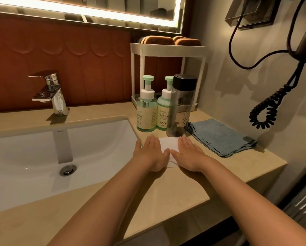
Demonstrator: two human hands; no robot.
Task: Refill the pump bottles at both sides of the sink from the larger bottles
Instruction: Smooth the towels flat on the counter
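Two pump bottles (146,110) hold green liquid — dark bottle (181,107) near-empty.

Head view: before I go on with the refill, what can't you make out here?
- Counter left of the sink: cut off by the frame edge; any pump bottle there is unseen.
- Right pump bottle: label partly hidden by the dark clear bottle.
- White cloth: mostly covered by left hand and right hand.

- Two pump bottles (146,110) (163,110) are standing right of the sink (59,148), before the rack (168,48).
- A capped bottle (181,107) is standing just right of them.
- A folded cloth (221,137) is lying farther right.
- Both hands (151,153) (187,153) are lying flat on a tissue (168,142).
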